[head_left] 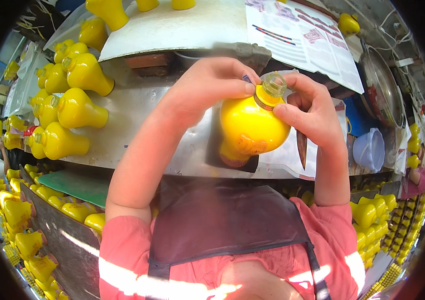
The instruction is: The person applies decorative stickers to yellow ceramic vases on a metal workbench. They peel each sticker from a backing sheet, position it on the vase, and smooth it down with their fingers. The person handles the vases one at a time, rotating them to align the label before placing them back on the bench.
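Note:
A round-bodied yellow bottle (255,127) with a bare glass mouth stands in front of me on a dark pad (217,155). A thin dark label strip (264,103) runs round its neck. My left hand (217,85) pinches at the neck's left side, thumb and forefinger together, with a small bluish end of the strip showing above the thumb. On the other side, my right hand (315,107) presses its thumb against the strip, forefinger behind the neck. Its curled fingers also hold a pointed brown tool (301,149), tip down.
Several yellow bottles (83,107) lie stacked at the left of the metal bench (137,135). Beyond my hands are a white board (182,32) and printed sheets (302,40). A pale bucket (369,150) stands at the right. More bottles fill racks below; other people work at both sides.

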Tool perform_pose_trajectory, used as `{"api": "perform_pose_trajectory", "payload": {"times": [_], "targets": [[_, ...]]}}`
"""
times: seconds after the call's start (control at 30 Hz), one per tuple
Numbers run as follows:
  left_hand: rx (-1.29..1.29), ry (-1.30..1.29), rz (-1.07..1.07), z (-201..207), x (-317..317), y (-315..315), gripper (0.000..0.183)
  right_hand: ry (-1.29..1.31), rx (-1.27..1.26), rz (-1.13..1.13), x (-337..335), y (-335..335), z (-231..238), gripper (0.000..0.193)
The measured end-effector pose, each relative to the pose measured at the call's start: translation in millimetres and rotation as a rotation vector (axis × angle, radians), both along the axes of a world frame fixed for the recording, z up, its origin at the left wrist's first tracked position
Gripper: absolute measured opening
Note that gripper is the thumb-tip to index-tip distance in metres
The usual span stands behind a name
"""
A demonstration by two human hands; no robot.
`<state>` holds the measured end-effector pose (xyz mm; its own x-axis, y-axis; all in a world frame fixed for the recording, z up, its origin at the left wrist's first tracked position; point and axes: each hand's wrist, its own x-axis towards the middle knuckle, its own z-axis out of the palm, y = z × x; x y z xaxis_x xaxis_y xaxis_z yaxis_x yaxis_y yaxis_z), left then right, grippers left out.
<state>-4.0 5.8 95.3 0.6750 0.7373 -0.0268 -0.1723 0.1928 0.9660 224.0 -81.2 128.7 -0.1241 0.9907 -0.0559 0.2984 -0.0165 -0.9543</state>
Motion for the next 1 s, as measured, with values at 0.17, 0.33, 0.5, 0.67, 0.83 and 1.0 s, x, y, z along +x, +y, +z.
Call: {"api": "perform_pose_trajectory", "payload": {"times": [0.17, 0.33, 0.5, 0.67, 0.83, 1.0], "targets": [[-0.015, -0.008, 0.113, 1, 4, -8, 0.025, 0.02, -0.026, 0.019, 2, -3, 0, 0.04], [0.147, -0.046, 0.38, -8, 0, -44, 0.029, 0.035, -0.025, 0.008, 1, -3, -2, 0.04], [0.609, 0.079, 0.513, -15, 2, -58, 0.027, 0.046, 0.052, 0.025, -1, 1, -8, 0.039], [0.437, 0.118, 0.34, -11, -2, -54, 0.033, 0.061, 0.003, 0.019, -2, -1, -5, 0.039], [0.267, 0.075, 0.136, -13, -5, -37, 0.042, 0.106, -0.049, 0.019, -5, -4, 1, 0.034], [0.197, 0.07, -0.026, -13, -6, -23, 0.051, 0.103, -0.063, 0.013, -10, -3, 6, 0.025]]}}
